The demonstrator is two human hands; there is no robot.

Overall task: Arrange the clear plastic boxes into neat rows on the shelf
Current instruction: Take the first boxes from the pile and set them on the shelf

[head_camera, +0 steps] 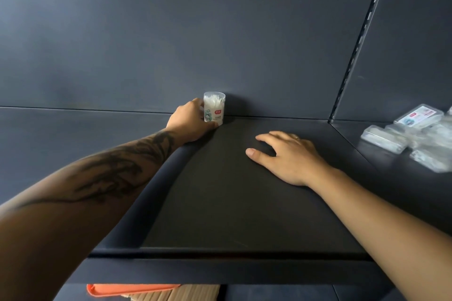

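A clear plastic box (215, 108) with white contents and a red-and-green label stands upright at the back of the dark shelf (234, 203), against the rear panel. My left hand (189, 120) grips it from the left side, thumb at its base. My right hand (288, 156) lies flat on the shelf to the right and nearer to me, fingers spread, holding nothing. Several more clear plastic boxes (411, 134) lie in a loose heap on the neighbouring shelf section at the far right.
A slotted upright post (352, 56) separates this shelf section from the right one. The shelf's front lip (220, 273) runs across below my arms. Something orange (127, 289) shows on the level underneath.
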